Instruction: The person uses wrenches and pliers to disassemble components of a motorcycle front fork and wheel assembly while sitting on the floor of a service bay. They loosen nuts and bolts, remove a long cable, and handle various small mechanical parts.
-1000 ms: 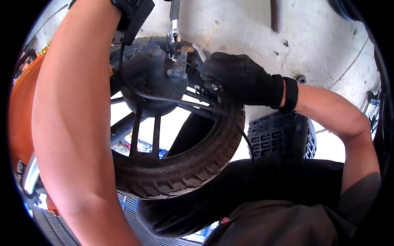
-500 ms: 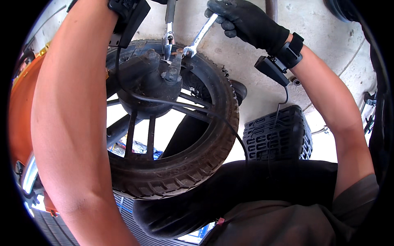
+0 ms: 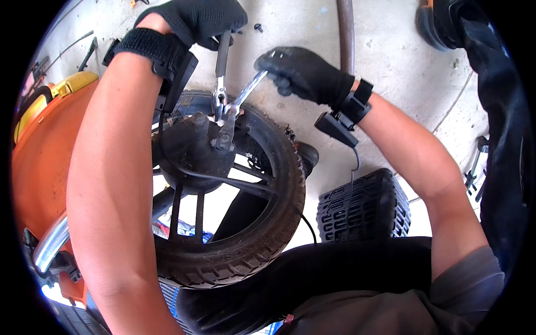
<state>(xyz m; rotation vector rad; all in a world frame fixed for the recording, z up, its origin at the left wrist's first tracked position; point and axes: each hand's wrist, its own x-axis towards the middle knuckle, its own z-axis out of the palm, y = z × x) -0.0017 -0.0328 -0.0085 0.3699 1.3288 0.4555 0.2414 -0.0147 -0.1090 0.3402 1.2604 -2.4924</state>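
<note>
Pale floor (image 3: pixel 396 67) shows beyond the wheel (image 3: pixel 254 248) and crate (image 3: pixel 357 206), stretching between the right hand (image 3: pixel 304 72) and a person's leg (image 3: pixel 505 139). The left hand (image 3: pixel 204 19) grips pliers (image 3: pixel 221 70), the right a wrench (image 3: pixel 252 88), both closed; tool tips crowd the lever (image 3: pixel 225 134), contact unclear. The left forearm (image 3: pixel 111 195) hides the wheel's left edge.

Gloved hands (image 3: pixel 306 75), pliers (image 3: pixel 222 64) and wrench (image 3: pixel 252 89), wheel (image 3: pixel 195 157)

Bright light pales the floor (image 3: pixel 391 50); the wrench (image 3: pixel 250 89) glints, the trousers (image 3: pixel 357 262) sink into near-black, and straight edges bend toward a black rim.
</note>
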